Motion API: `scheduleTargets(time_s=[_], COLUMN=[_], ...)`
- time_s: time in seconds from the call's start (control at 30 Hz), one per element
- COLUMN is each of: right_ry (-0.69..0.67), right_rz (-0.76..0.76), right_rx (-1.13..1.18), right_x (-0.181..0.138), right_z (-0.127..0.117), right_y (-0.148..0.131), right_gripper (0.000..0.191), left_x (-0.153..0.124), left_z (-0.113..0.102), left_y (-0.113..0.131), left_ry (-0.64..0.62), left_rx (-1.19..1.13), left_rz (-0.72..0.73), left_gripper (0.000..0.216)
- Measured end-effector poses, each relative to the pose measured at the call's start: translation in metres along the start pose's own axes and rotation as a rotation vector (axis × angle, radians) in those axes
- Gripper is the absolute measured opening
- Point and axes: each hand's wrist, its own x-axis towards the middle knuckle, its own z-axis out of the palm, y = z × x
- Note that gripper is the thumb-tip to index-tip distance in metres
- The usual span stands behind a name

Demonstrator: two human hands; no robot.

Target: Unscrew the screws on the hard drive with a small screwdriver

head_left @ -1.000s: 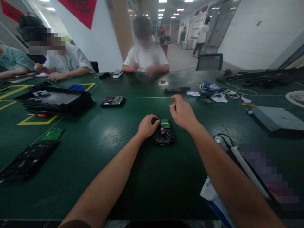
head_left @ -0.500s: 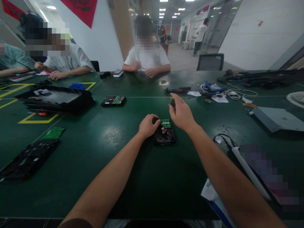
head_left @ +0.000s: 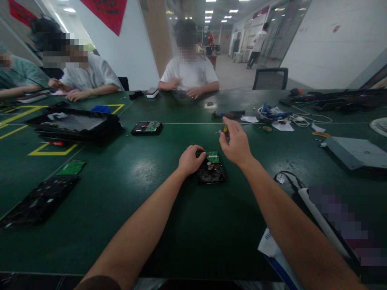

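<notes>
A black hard drive (head_left: 211, 174) with a green circuit board (head_left: 213, 156) at its far end lies on the table in front of me. My left hand (head_left: 192, 160) grips its far left edge, thumb on the board side. Over the far right corner, my right hand (head_left: 237, 141) holds a small screwdriver (head_left: 225, 129) with a yellow and dark handle between thumb and fingers. Its thin shaft points down towards the drive's edge; whether the tip touches a screw is too small to tell.
Another hard drive (head_left: 146, 127) lies farther back. A black tray (head_left: 75, 121), a loose green board (head_left: 71, 167) and a black casing (head_left: 42, 199) are on the left. Cables (head_left: 298, 119), a grey metal box (head_left: 356, 153) and an electric screwdriver (head_left: 228, 114) lie to the right. People sit opposite.
The screwdriver handle has turned in my right hand, now showing more yellow, and the fingers have shifted slightly. My left hand stays on the hard drive. The whole view has shifted a little.
</notes>
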Motion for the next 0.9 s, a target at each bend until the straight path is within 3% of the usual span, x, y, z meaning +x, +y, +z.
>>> scheduleTargets(time_s=[0.33,0.5,0.9], right_ry=[0.108,0.094,0.063], right_rz=[-0.039,-0.016,-0.044], right_rx=[-0.069,0.019,-0.029], right_x=[-0.002,-0.002,0.005], right_z=[0.002,0.002,-0.010], right_y=[0.003,0.003,-0.004], right_gripper=[0.049,0.041,0.028], left_x=[0.000,0.001,0.001], left_z=[0.002,0.001,0.002], left_y=[-0.002,-0.002,-0.003], left_ry=[0.010,0.006,0.004], left_rx=[-0.006,0.000,-0.006], left_rz=[0.019,0.017,0.015], left_gripper=[0.020,0.022,0.022])
